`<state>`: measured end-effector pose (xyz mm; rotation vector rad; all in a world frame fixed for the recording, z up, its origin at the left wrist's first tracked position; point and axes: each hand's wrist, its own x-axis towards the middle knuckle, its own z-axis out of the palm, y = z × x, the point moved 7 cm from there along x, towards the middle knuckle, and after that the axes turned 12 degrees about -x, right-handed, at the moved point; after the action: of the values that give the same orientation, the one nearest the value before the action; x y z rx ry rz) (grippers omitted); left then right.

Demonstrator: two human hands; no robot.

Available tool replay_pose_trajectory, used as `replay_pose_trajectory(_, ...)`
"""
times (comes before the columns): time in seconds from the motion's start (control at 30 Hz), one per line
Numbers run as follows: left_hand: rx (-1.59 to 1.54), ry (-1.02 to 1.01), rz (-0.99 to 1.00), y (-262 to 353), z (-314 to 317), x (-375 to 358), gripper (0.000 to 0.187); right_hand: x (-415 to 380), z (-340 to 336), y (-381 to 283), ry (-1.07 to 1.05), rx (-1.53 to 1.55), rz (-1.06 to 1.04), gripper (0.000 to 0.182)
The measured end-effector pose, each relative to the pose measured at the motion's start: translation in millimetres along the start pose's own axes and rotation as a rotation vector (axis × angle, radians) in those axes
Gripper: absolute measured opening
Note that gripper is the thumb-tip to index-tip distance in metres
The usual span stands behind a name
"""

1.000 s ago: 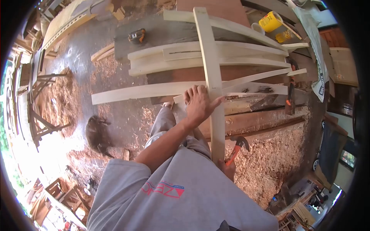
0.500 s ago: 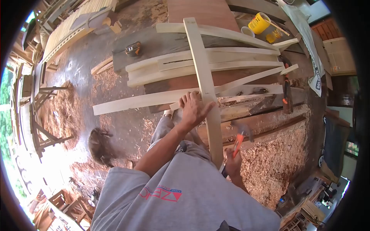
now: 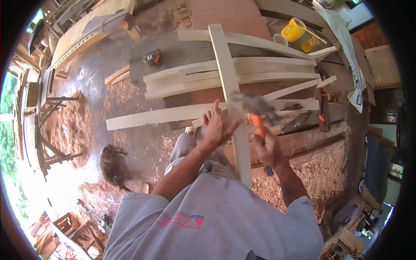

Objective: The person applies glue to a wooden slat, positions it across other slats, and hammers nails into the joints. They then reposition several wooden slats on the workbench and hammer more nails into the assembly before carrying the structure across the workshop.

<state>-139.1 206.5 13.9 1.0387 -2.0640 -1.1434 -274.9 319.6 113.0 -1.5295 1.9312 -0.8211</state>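
The left arm is slanting forward from its sleeve, elbow bent, and the left hand (image 3: 215,126) is lying at the left edge of the long plank (image 3: 225,65). Its fingers are spreading apart, released rather than clenched, with the thumb reaching across onto the plank's face. The right arm is bending in from the other side, the forearm angling up and inward, and the right hand (image 3: 269,149) is clenching its fingers around the orange grip of the hammer (image 3: 258,125). The hammer's head is blurring, but it seems to be hovering over or just beside the plank's right edge, near the left thumb.

Beyond the hands, pale curved strips (image 3: 190,89) are lying crosswise, with the plank crossing above them. To the right of the right forearm, wood shavings (image 3: 299,177) are covering the floor; left of the left arm, the floor (image 3: 143,147) is stretching away, with a dark animal (image 3: 112,164) lying on it. A yellow tub (image 3: 293,29) is sitting toward the far right.

The plank is running from close to the shirt (image 3: 208,216) straight out ahead, its long axis leaning slightly left toward the far end. The hammer's head is pointing away from the body, its handle running back toward the wearer.
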Motion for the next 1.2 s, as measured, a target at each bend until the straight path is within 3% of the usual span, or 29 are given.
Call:
replay_pose_trajectory(0.03, -0.048, -0.047, -0.155, 6, -7, -1, 0.1, -14, -8, -12, 0.023, 0.143, 0.008, 0.014)
replay_pose_trajectory(0.07, -0.054, -0.048, -0.166, 9, -8, -1, 0.1, -22, -22, -12, 0.1, 0.413, 0.052, 0.025)
replay_pose_trajectory(0.13, -0.073, -0.069, -0.168, 9, -8, 1, 0.111, -30, -69, -52, 0.162, 0.492, -0.244, 0.034)
replay_pose_trajectory(0.2, -0.141, -0.038, -0.117, 9, -6, -2, 0.112, -39, -78, -60, 0.45, 0.825, -0.489, 0.039)
replay_pose_trajectory(0.23, -0.097, -0.062, -0.147, 11, -6, -1, 0.112, -39, -56, -30, 0.293, 0.711, -0.367, 0.029)
replay_pose_trajectory(0.27, -0.049, -0.087, -0.174, 11, -6, 0, 0.111, -56, -12, 59, 0.119, 0.742, -0.026, 0.027)
replay_pose_trajectory(0.3, -0.046, -0.088, -0.165, 6, -3, 1, 0.111, -32, 3, 31, -0.017, 0.223, 0.024, 0.026)
replay_pose_trajectory(0.33, -0.069, -0.071, -0.135, -1, 1, -2, 0.111, -32, 5, 14, 0.005, 0.231, 0.038, 0.026)
replay_pose_trajectory(0.4, -0.089, -0.03, -0.062, 1, -1, 17, 0.11, -21, 14, 26, -0.087, 0.398, 0.459, 0.025)
replay_pose_trajectory(0.47, 0.022, -0.049, -0.125, 4, -3, -1, 0.109, -24, -20, 20, 0.049, 0.4, 0.159, 0.037)
replay_pose_trajectory(0.53, -0.024, -0.032, -0.125, 15, -11, 1, 0.111, -32, -66, -3, 0.282, 0.6, 0.173, 0.062)
replay_pose_trajectory(0.6, -0.128, -0.074, -0.233, 16, -14, 0, 0.102, -32, -94, -33, 0.374, 0.701, -0.439, 0.064)
replay_pose_trajectory(0.63, -0.127, -0.066, -0.24, 12, -13, -3, 0.102, -35, -74, -31, 0.432, 0.835, -0.461, 0.057)
replay_pose_trajectory(0.67, -0.064, -0.063, -0.204, 10, -9, -3, 0.105, -43, -31, 23, 0.218, 0.325, -0.22, 0.05)
replay_pose_trajectory(0.7, 0.0, -0.062, -0.157, 8, -5, -1, 0.108, -33, -1, 33, 0.218, -0.309, -0.273, 0.048)
replay_pose_trajectory(0.73, 0.003, -0.07, -0.141, 5, -3, -2, 0.108, -17, 15, 34, 0.051, -0.134, -0.025, 0.048)
replay_pose_trajectory(0.77, -0.03, -0.093, -0.102, 4, 0, -12, 0.091, -21, 31, 32, -0.11, 0.054, 0.241, 0.048)
replay_pose_trajectory(0.8, -0.063, -0.058, -0.047, 3, 0, 1, 0.077, -7, 21, 32, -0.091, 0.04, 0.207, 0.048)
replay_pose_trajectory(0.83, -0.048, -0.048, 0.014, -1, 2, 2, 0.089, -6, 16, 32, -0.057, 0.216, 0.204, 0.049)
replay_pose_trajectory(0.87, -0.05, -0.073, -0.01, 9, -2, -10, 0.089, -22, 13, 23, -0.032, 0.405, 0.242, 0.052)
replay_pose_trajectory(0.9, -0.067, -0.062, -0.106, 12, -8, -4, 0.096, -19, -15, 6, 0.045, 0.296, 0.106, 0.059)
replay_pose_trajectory(0.93, -0.084, -0.049, -0.199, 12, -12, 1, 0.103, -22, -35, -6, 0.178, 0.469, 0.111, 0.063)
replay_pose_trajectory(0.97, -0.092, -0.053, -0.201, 11, -10, 0, 0.103, -31, -60, -28, 0.396, 0.66, 0.214, 0.051)
replay_pose_trajectory(1.0, -0.08, -0.053, -0.182, 10, -8, 0, 0.108, -30, -81, -49, 0.418, 0.656, -0.097, 0.05)
replay_pose_trajectory(1.07, -0.074, -0.036, -0.178, 11, -9, 1, 0.113, -34, -85, -47, 0.582, 0.738, -0.37, 0.051)
replay_pose_trajectory(1.13, -0.092, -0.087, -0.222, 16, -12, 1, 0.109, -33, -30, -18, 0.593, -0.47, -0.477, 0.053)
replay_pose_trajectory(1.2, -0.033, -0.08, -0.123, 2, -1, -11, 0.108, -13, 23, 41, -0.039, -0.184, 0.191, 0.05)
